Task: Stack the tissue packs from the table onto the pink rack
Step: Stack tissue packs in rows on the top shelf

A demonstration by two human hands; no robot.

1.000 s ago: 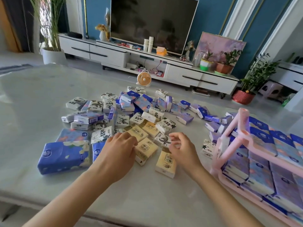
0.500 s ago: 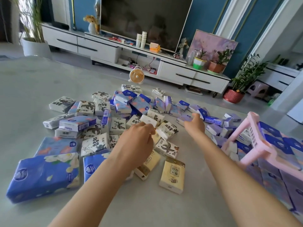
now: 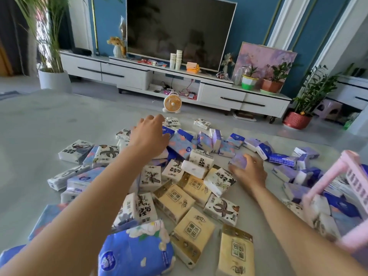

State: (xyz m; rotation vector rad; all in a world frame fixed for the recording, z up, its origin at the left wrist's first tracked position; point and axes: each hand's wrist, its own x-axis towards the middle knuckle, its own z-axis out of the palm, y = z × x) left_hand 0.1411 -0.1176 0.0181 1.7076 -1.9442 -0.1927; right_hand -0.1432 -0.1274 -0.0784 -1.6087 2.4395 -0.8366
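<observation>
1. The tissue packs (image 3: 175, 198) lie in a loose, overlapping heap across the middle of the table (image 3: 39, 120). Black-and-white printed ones sit at the centre and out to 9 o'clock. Yellow packs (image 3: 194, 230) are at 6 o'clock, and blue and lavender ones run from 12 to 3 o'clock.
2. A large blue pack (image 3: 135, 253) with white flowers is at 7 o'clock by the near edge, partly under the left forearm.
3. The pink rack (image 3: 336, 176) is at 4 o'clock, blurred and cut by the right frame edge. Blue and white packs lie in it, under its bars.
4. The right hand (image 3: 250, 172) is at 2 o'clock of the heap, palm down. Its fingers are curled round a small lavender pack (image 3: 238, 160). Cannot tell if the pack is off the table.
5. The left hand (image 3: 148, 136) is at 11 o'clock with the arm extended over the heap and the back of the hand up. The fingers are bent down over the far packs, and the thumb is against a blue peach-patterned pack (image 3: 180, 143). The tips are hidden, so cannot tell whether they pinch anything.
6. The hands are well apart, with printed white packs between them.
7. Beyond the table at 12 o'clock, a small orange fan (image 3: 172, 104) stands on the floor.
8. Behind the fan is a white TV cabinet (image 3: 127, 74) with a dark TV (image 3: 179, 30) above it and stacked paper cups (image 3: 177, 58) on top.
9. A painting (image 3: 264, 56) leans at 1 o'clock, a red-potted plant (image 3: 296, 120) stands at 2 o'clock, and a tall plant in a white pot (image 3: 53, 80) at 10 o'clock.
</observation>
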